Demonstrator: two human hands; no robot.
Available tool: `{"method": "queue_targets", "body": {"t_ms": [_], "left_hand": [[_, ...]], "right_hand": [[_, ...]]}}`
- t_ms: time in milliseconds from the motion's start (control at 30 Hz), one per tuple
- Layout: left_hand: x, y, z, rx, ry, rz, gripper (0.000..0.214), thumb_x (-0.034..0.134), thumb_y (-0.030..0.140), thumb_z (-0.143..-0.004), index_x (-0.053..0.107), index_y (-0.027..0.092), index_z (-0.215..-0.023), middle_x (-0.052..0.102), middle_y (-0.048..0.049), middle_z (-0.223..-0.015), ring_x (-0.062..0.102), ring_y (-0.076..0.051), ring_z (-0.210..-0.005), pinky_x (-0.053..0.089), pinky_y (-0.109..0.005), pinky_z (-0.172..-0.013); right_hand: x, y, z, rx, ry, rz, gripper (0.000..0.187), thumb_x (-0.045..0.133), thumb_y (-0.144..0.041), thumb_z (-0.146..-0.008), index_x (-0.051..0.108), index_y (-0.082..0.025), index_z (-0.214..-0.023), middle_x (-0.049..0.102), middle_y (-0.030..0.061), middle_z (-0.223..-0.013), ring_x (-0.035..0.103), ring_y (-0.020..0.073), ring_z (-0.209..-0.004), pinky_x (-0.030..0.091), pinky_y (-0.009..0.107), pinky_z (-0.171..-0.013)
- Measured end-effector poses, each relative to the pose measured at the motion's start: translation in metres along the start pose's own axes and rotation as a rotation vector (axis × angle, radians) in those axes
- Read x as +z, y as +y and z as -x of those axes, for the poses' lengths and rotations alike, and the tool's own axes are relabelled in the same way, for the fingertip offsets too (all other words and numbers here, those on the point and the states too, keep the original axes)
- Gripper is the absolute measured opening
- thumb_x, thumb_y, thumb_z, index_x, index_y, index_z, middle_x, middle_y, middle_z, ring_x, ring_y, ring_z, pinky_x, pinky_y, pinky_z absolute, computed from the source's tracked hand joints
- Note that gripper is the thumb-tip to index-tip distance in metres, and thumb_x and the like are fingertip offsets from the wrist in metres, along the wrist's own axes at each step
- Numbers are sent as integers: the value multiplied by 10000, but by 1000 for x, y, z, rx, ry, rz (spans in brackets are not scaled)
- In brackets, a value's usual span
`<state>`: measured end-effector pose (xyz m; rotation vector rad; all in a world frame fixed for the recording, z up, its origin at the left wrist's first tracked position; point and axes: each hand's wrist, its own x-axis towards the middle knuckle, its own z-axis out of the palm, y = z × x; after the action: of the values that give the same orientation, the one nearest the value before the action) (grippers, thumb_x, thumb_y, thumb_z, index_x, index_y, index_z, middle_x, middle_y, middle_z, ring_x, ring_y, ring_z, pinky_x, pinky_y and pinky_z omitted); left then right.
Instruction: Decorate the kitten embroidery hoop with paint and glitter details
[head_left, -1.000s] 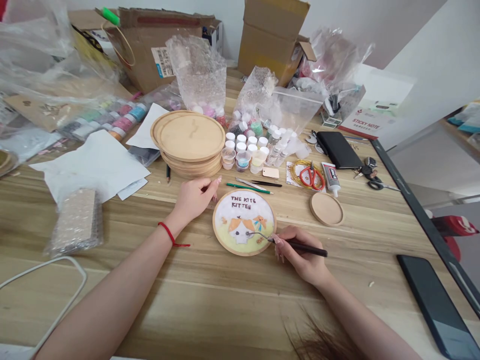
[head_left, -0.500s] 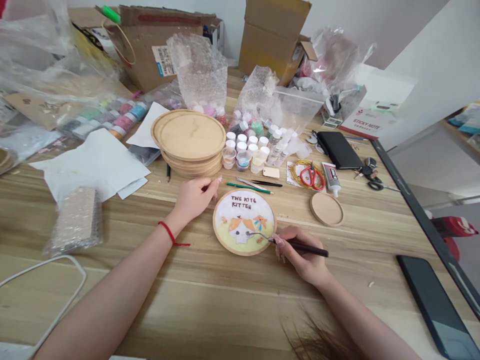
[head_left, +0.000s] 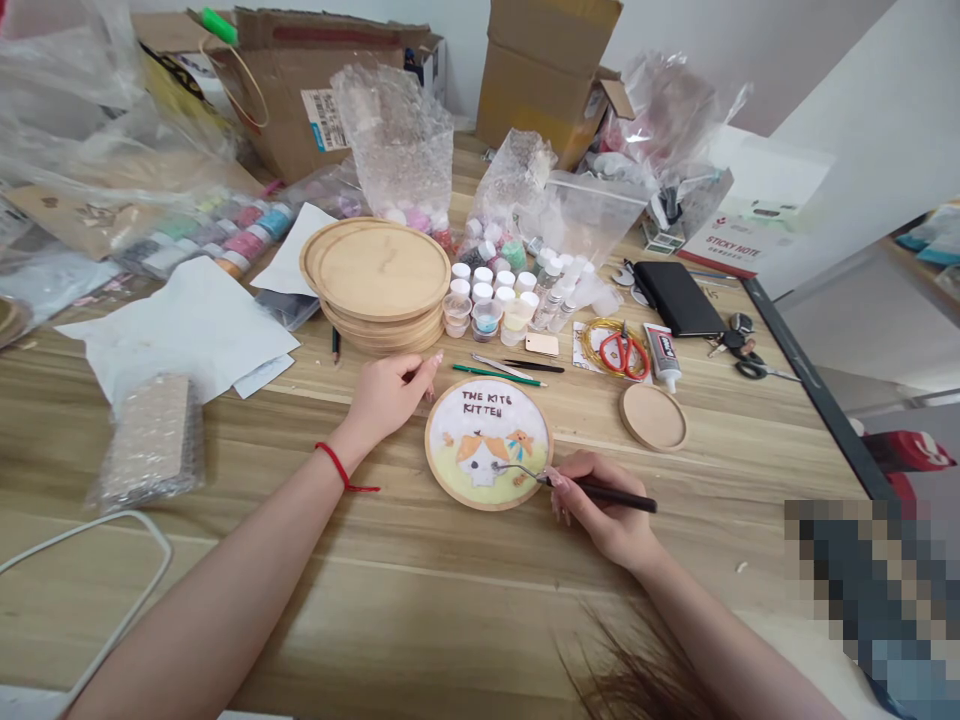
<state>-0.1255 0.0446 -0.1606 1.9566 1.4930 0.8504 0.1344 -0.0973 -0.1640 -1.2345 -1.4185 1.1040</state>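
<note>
A round wooden plate (head_left: 489,500) lies on the table in front of me. Inside its rim is a white and yellow-green picture of an orange-and-white kitten, lettered "THE KITE KITTEN" in brown. My right hand (head_left: 600,505) grips a slim palette knife (head_left: 619,496) with a black handle and a bent metal neck. The knife's tip touches, or hovers just over, the kitten's right eye; which of the two I cannot tell. Left of the plate, my left hand (head_left: 394,395) rests on the table with fingers curled in, and nothing shows in it. A red cord circles that wrist.
Beyond the plate lie a green pencil (head_left: 499,376), black tweezers (head_left: 534,367) and several white-lidded jars (head_left: 484,292). Stacked wooden plates (head_left: 382,270) stand behind my left hand. To the right are red-handled scissors (head_left: 626,355), a glue tube (head_left: 662,357) and a small wooden dish (head_left: 652,418).
Both hands and the plate stay nearly where they were. The knife's tip has shifted only very slightly at the kitten's eye. The phone at lower right is now pixelated.
</note>
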Motion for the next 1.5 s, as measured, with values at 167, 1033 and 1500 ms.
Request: {"method": "queue_targets", "body": {"t_ms": [167,1033,1500], "left_hand": [[1,-1,0,1,2,1,480,498,438,-928,609,186,-534,665,10,-555,560,-120,-526,384,-263,-578],[1,-2,0,7,8,21,477,506,432,-923,620,179,-536,658,9,-544,555,-109,-515,379,-256,-561],[1,-1,0,14,15,21,470,513,416,-925,615,182,-530,664,11,-549,559,-112,-522,385,-256,-571]], "right_hand": [[0,1,1,6,-2,-11,81,670,-262,-879,665,-196,-832,639,4,-640,555,105,-475,443,236,-444],[0,3,3,4,28,-89,88,633,-218,-905,629,-208,-818,616,-23,-603,514,85,-449,426,209,-435],[-1,3,1,49,20,-84,126,647,-256,-895,624,-201,-783,608,-16,-586,514,96,-447,416,220,-423]]}}
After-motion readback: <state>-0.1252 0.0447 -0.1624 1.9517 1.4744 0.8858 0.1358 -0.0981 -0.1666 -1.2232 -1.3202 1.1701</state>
